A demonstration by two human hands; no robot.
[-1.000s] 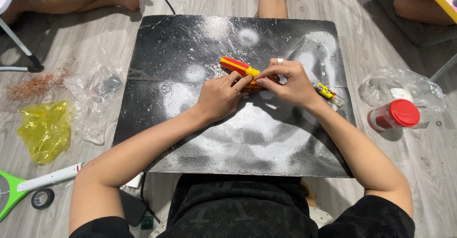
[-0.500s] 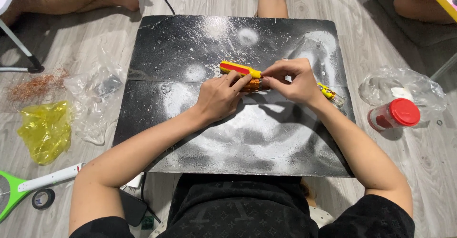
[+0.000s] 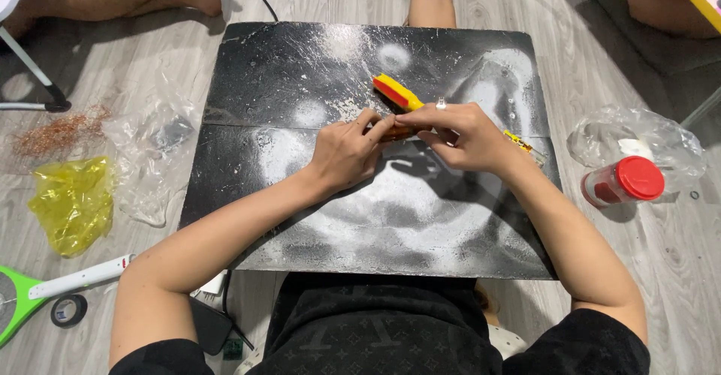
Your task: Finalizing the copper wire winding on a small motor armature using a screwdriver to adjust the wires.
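Seen from above, a seated person works over a black board (image 3: 300, 75) smeared with white, lying on a grey wood-look floor. Both hands meet near the board's middle. The left hand (image 3: 345, 153) has its fingers curled in, thumb and forefinger pinched on the near end of a yellow and red hand tool (image 3: 396, 93), which lies slanting up and to the left across the board. The right hand (image 3: 462, 135) is also closed, its fingertips pinching the same spot from the other side, so the two thumbs almost touch. What sits between the fingertips is too small to make out. A thin yellow strip (image 3: 523, 146) shows just beyond the right wrist. To the right, off the board, a red-lidded jar (image 3: 623, 183) lies beside a clear plastic bag (image 3: 638, 135). To the left lie a yellow plastic bag (image 3: 71, 202) and a tangle of copper wire (image 3: 56, 129).
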